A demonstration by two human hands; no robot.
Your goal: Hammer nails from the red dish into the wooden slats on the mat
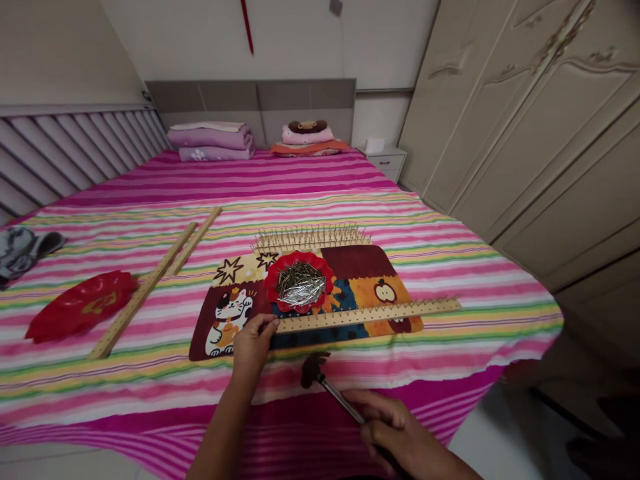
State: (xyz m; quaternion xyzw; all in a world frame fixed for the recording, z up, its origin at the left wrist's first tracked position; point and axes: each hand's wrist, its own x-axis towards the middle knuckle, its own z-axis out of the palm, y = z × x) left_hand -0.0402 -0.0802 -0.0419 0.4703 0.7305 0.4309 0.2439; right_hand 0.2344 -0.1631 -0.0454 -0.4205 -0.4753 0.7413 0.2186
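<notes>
From where I stand, the person's left hand [255, 339] is at the left end of a long wooden strip [370, 316], thumb and fingertips drawn together — whether a nail is pinched between them, I can't tell. The right hand [393, 427] is closed around the handle of a hammer [341, 400], its dark head in front of the strip, near the left hand.

The strip lies across the front of a patterned mat [360, 261] on the striped bed cover [465, 267], its right end reaching past the mat, with nails standing up towards that end. Just behind it, a red scalloped dish [271, 283] holds a heap of loose nails [301, 283]. Beyond the dish sit nail-studded pieces [313, 237] — bristling with upright nails. Off to the left lie bare strips [145, 295] and a red tray [80, 307].
</notes>
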